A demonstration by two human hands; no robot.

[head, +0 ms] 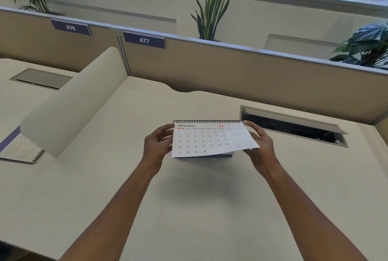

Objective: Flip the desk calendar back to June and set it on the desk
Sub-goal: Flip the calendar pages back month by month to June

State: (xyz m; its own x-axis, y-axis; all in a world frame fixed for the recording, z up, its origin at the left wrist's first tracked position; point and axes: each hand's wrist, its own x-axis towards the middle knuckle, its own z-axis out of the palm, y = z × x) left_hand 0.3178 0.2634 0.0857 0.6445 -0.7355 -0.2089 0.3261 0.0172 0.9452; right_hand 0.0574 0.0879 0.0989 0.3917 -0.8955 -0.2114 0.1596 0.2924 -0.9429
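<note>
Cream laminate covers the desk (189,208), and the calendar (205,141) is not standing on it yet. It hangs in the air over the middle of the tabletop, nearer the back edge than the front, with its shadow lying on the bare surface below.

The open page reads September 2026, so by my count three sheets have to go back over the spiral binding before June shows. After that comes the setting down. The task looks barely begun.

Both forearms reach in from the front edge and meet at the calendar. The left hand (156,145) grips its left side, thumb on the front near the top corner and fingers curled behind. The right hand (260,145) holds the right side, thumb up by the end of the spiral and fingers curled under the lower corner. There the September sheet stands lifted clear of the stand beneath it. Whether this hand pinches that sheet alone or the whole block, I cannot tell.
</note>
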